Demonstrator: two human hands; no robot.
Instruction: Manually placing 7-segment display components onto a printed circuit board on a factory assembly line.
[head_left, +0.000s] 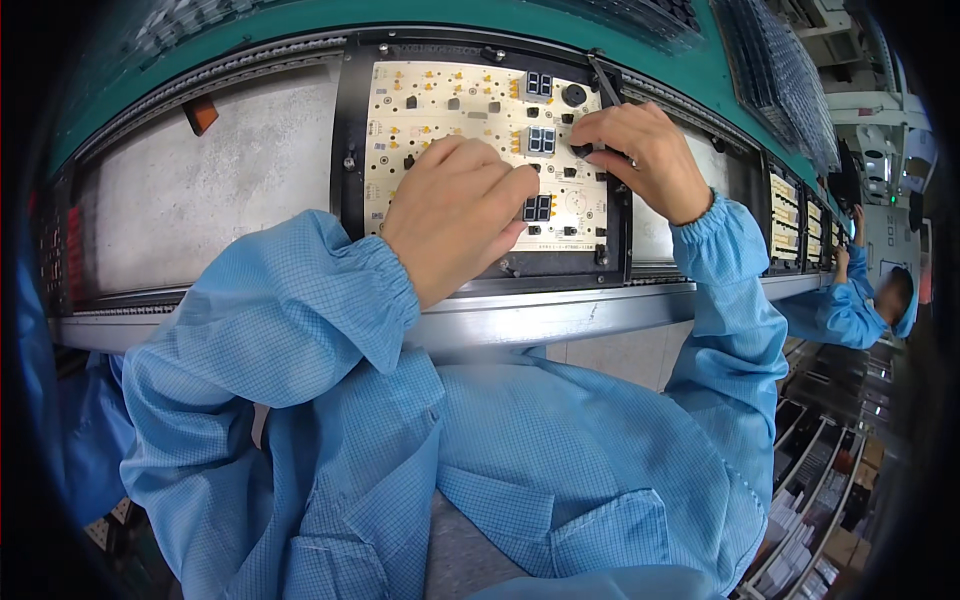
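Observation:
A cream circuit board [440, 85] sits in a black carrier frame [352, 120]. It bears three two-digit displays, such as the top display [539, 86], and small black and yellow parts. My left hand [455, 215] is bent over the board's lower middle, fingers curled in beside the lowest display [537, 208]; what its fingertips grip, if anything, is hidden. At the board's right edge, my right hand [645, 155] pinches a round black buzzer [581, 151] close to the surface. Another round buzzer [574, 95] stands above it. A dark slanted bar [606, 82] reaches to my right knuckles.
The carrier rests on a chain conveyor with a metal front rail [560, 318]. More boards [785, 215] lie farther right, where a person in blue [845, 310] works. Clear plastic trays [780, 80] stand on the green surface [520, 18] behind. An orange-brown piece [201, 115] lies left.

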